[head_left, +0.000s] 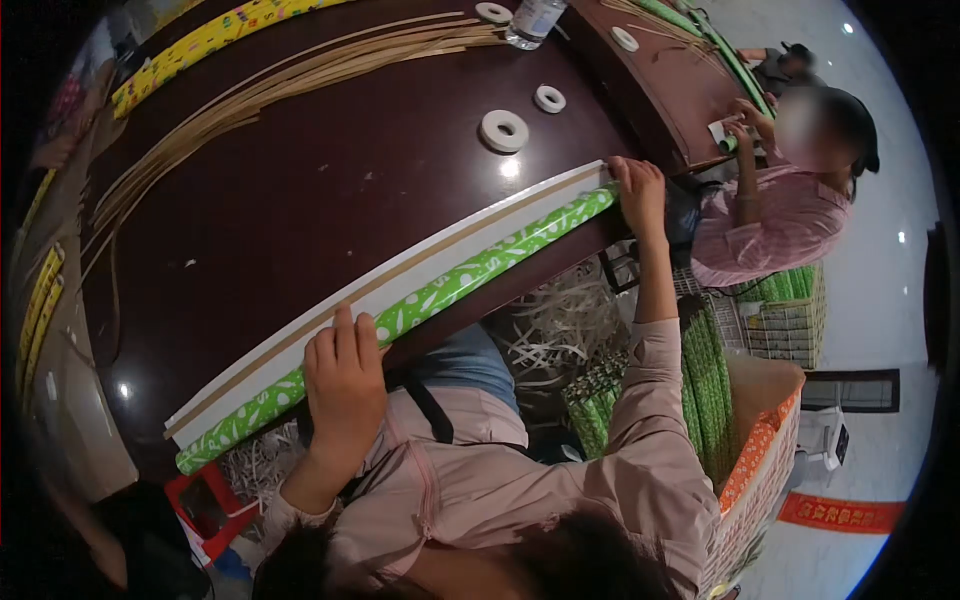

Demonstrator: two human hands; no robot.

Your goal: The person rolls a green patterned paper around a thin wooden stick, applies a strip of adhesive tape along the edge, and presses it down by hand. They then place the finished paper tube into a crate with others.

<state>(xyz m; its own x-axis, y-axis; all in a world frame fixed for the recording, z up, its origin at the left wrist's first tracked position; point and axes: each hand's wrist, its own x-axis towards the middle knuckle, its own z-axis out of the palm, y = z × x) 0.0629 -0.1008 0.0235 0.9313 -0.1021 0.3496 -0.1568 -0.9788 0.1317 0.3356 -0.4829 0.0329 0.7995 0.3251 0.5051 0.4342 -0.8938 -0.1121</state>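
A long roll of green wrapping paper [455, 284] with a white pattern lies slantwise along the near table edge. Its white inner side [400, 270] faces up, and a narrow tan strip [450, 238] runs lengthwise on it. My left hand [343, 385] rests on the left half of the roll, fingers stretched out, with one fingertip at the strip. At the far right end, my right hand [642, 200] has its fingers curled over the corner of the paper and strip. What lies under the right fingertips is hidden.
White tape rolls [503, 132], a bottle [535, 22], loose tan strips [240, 100] and yellow patterned rolls [205, 48] lie on the dark table [300, 200]. A co-worker [780, 210] sits at the right. Beside me stands a basket [765, 470] with green rolls [708, 380]; paper shreds [560, 315] fill the space below.
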